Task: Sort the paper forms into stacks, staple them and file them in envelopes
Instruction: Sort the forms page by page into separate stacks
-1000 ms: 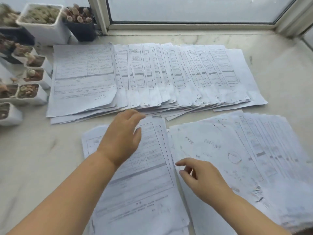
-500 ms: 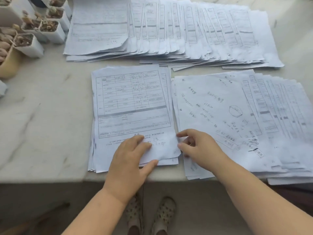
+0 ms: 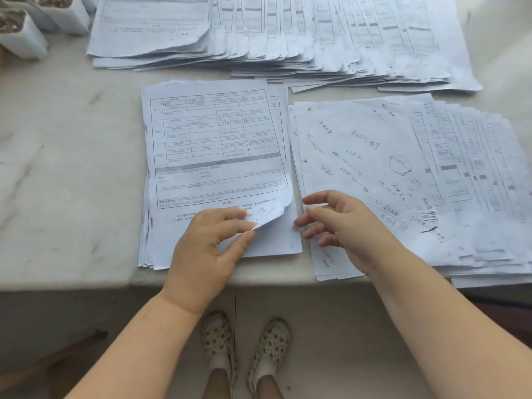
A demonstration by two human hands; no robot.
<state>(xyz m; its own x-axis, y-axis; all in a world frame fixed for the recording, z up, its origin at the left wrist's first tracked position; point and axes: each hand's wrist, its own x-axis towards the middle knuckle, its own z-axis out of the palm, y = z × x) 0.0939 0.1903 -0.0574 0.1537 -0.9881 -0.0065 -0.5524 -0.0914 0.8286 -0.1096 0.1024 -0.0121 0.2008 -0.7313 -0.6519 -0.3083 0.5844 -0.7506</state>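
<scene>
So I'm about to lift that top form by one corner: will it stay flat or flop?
Probably flop: the top form already curls where the left hand pinches its near right corner. It looks like one thin, light sheet. Its edges look ragged, so a sharp tug might tear it.

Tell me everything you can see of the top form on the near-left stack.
The top form is a white, slightly crumpled sheet printed with a ruled table, a grey band and small text, lying face up on the near-left stack. Its near right corner is curled up, pinched by the left hand. The right hand hovers beside it, apart.
</scene>
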